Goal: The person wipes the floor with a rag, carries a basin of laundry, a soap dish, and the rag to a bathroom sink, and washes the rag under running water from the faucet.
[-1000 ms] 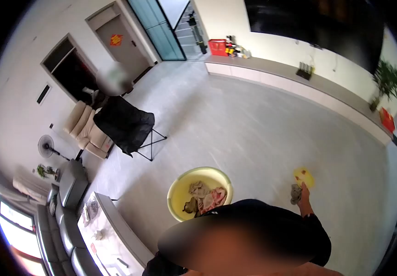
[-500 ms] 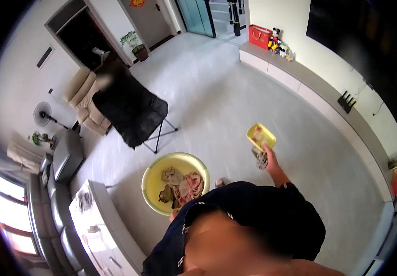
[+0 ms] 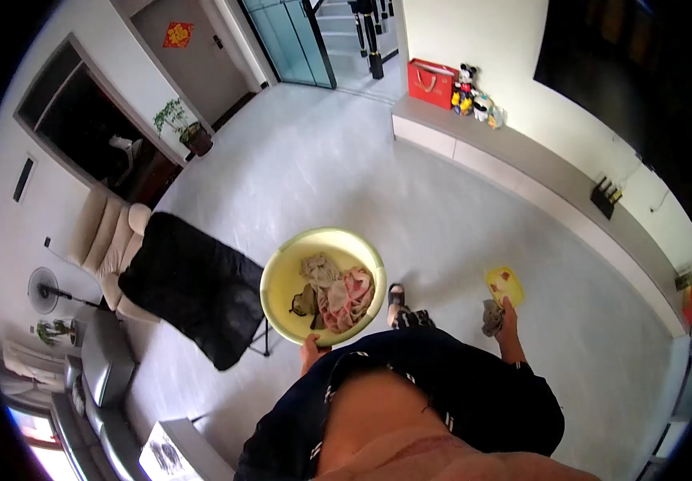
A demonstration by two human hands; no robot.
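A pale yellow basin (image 3: pixel 278 289) with crumpled clothes (image 3: pixel 346 300), pink-patterned, grey and dark, is carried in front of me. My left hand (image 3: pixel 312 350) grips its near rim; the fingers are partly hidden beneath it. My right hand (image 3: pixel 508 316) holds a small yellow dish (image 3: pixel 516 287) by its near edge. Whitish and reddish pieces lie in the dish, too blurred to name. A crumpled grey-brown cloth (image 3: pixel 492 318) hangs at the same hand, beside the dish.
To the left stand a black folding chair (image 3: pixel 193 280), a beige recliner (image 3: pixel 105 228) and a fan (image 3: pixel 44 290). A white table (image 3: pixel 189 453) is at lower left. Along the right wall runs a low cabinet (image 3: pixel 514 172) bearing a red bag (image 3: pixel 431 82). My sandalled foot (image 3: pixel 396 295) shows on the floor.
The basin has risen in view and shifted right, with my left hand on its rim. My right hand has moved right and closer to my body. The room has shifted as I walk.
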